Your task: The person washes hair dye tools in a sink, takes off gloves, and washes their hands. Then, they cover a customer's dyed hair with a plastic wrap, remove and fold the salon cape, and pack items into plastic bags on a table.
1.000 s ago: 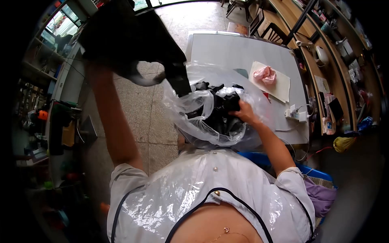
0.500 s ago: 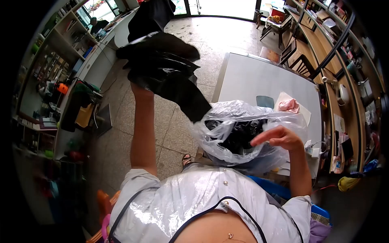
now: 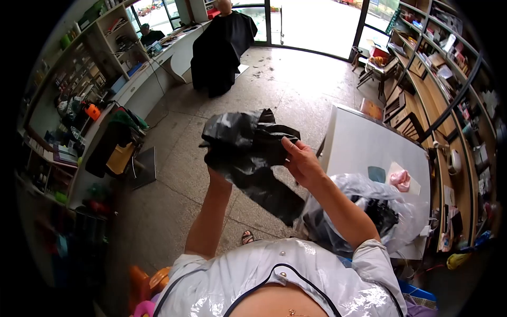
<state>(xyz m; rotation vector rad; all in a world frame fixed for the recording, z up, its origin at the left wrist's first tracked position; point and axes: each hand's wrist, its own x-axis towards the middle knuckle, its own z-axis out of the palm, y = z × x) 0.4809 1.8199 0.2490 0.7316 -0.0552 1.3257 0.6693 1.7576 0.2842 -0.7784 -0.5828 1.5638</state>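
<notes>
A black plastic bag (image 3: pixel 237 142) is held up in front of me, crumpled at the top, with a long flap hanging down to the right. My left hand (image 3: pixel 218 179) supports it from below on the left; its fingers are hidden behind the plastic. At the bag's right edge my right hand (image 3: pixel 303 158) pinches the plastic between thumb and fingers. Below my right forearm, a translucent white plastic bag (image 3: pixel 348 185) lies open on the near end of the table, with more black plastic (image 3: pixel 377 214) inside.
The grey-topped table (image 3: pixel 364 142) bears a pink crumpled cloth (image 3: pixel 400 180) and a small grey-green piece (image 3: pixel 376 174). A person in a black cape (image 3: pixel 219 55) sits at the far counter. Shelves (image 3: pixel 449 105) line the right; a chair (image 3: pixel 119 150) stands left.
My right hand has left the white bag and taken hold of the black plastic bag's edge. The black bag has come lower and to the right, and the view has shifted.
</notes>
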